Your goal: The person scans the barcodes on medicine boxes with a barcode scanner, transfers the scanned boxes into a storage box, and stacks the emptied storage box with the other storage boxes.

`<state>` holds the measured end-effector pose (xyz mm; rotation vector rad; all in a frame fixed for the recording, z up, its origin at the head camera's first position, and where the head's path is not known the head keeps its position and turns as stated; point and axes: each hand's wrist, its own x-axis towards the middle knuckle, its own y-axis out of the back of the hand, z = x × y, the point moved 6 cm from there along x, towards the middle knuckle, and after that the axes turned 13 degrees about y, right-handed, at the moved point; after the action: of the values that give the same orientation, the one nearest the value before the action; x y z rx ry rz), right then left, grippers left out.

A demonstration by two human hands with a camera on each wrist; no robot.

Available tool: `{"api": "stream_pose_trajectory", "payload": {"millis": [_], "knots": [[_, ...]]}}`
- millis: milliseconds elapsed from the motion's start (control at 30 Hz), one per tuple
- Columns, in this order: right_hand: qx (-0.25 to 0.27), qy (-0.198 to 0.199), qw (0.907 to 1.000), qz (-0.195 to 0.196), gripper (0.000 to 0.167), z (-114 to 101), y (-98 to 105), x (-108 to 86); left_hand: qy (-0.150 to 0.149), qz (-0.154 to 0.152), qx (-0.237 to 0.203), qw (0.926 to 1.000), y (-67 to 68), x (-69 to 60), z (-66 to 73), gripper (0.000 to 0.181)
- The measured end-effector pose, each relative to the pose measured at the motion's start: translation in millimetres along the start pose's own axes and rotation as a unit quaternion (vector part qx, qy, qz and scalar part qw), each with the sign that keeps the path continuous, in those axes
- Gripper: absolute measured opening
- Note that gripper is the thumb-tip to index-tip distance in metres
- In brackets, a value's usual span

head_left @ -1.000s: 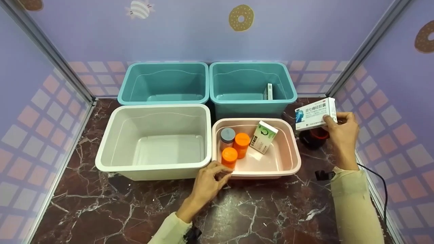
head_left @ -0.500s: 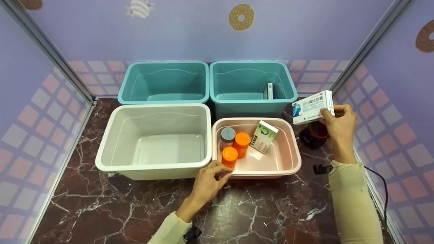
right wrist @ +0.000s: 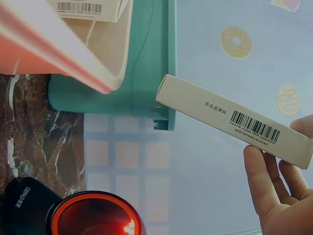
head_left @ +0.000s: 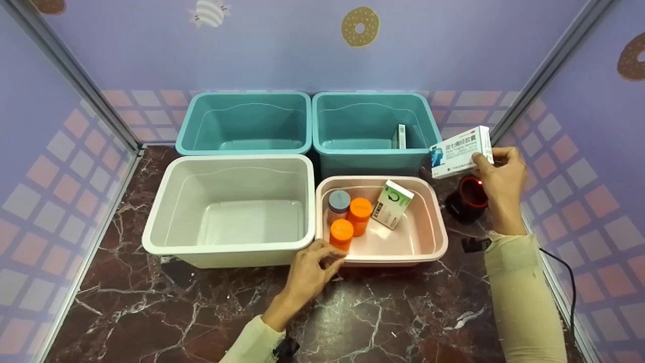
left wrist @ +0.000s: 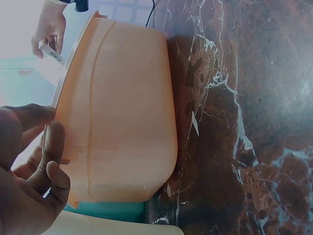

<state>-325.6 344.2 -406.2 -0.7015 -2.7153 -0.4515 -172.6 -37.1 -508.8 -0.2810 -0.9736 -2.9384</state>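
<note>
In the head view we see the right hand (head_left: pixel 504 181) pinching a box (head_left: pixel 461 154) in the air near the red-lit scanner (head_left: pixel 466 201); its printed front shows. Only the right wrist view gives us the barcode (right wrist: pixel 255 126) on its narrow side. The left hand (head_left: pixel 312 267) grips the rim of the pink bin (head_left: pixel 403 244), whose outer wall the left wrist view shows us best. We count four bins: two teal bins (head_left: pixel 373 164), one white bin (head_left: pixel 252 222), one pink. Three bottles (head_left: pixel 361 209) and one green-and-white carton (head_left: pixel 392 204) sit in the pink; one small carton (head_left: pixel 401 136) stands in the right teal.
</note>
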Motion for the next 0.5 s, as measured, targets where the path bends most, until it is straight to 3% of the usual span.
{"api": "stream_pose_trajectory", "payload": {"millis": [167, 400, 500], "knots": [[0.022, 0.006, 0.9997, 0.005, 0.019, -5, -4, 4.3, 0.002, -0.002, 0.000, 1.0000, -0.3, 0.1, 0.1, 0.012], [-0.038, 0.034, 0.9987, -0.002, 0.016, -12, -6, 10.6, -0.005, 0.005, -0.006, 1.0000, 0.3, -0.2, 0.3, 0.012], [-0.036, 0.042, 0.9985, -0.002, 0.015, -15, -8, 12.9, -0.012, 0.010, -0.009, 0.9998, 0.5, -0.4, -0.1, 0.012]]}}
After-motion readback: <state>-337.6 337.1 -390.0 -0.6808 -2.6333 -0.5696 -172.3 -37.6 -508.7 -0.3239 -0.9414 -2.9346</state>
